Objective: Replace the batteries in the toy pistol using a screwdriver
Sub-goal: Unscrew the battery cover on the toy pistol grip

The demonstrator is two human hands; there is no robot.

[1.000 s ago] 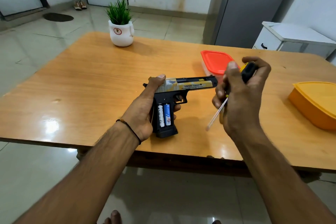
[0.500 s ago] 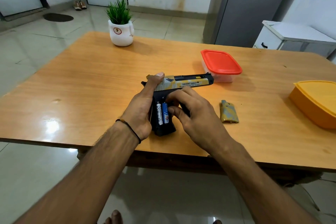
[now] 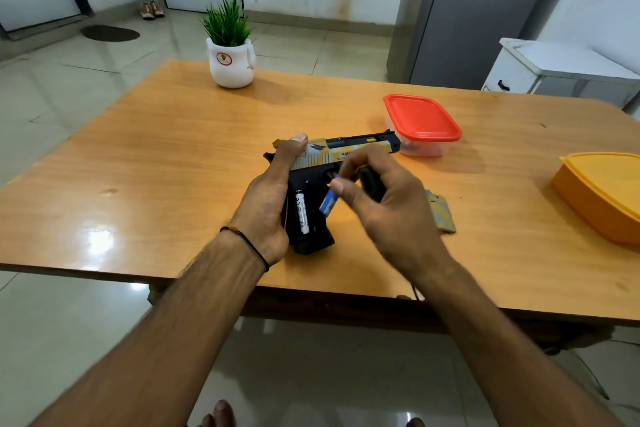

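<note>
The toy pistol (image 3: 332, 163), black with a yellow-and-grey slide, lies on its side on the wooden table (image 3: 173, 163). My left hand (image 3: 268, 198) grips its rear and grip, thumb on the slide. The open grip compartment holds one white battery (image 3: 302, 213). My right hand (image 3: 384, 204) pinches a blue battery (image 3: 328, 201) just above the compartment, tilted. A black handle, seemingly the screwdriver (image 3: 372, 184), sits tucked in the same hand. The yellow-grey battery cover (image 3: 441, 213) lies on the table right of my right hand.
A red-lidded clear box (image 3: 420, 123) stands just beyond the pistol's muzzle. An orange tub (image 3: 602, 194) sits at the right edge. A white pot with a green plant (image 3: 230, 61) is at the far side. The table's near edge runs under my wrists.
My right hand had the screwdriver raised, then reached to the grip compartment. It has now lifted the blue battery out, leaving the white one inside. My left hand kept its hold.
</note>
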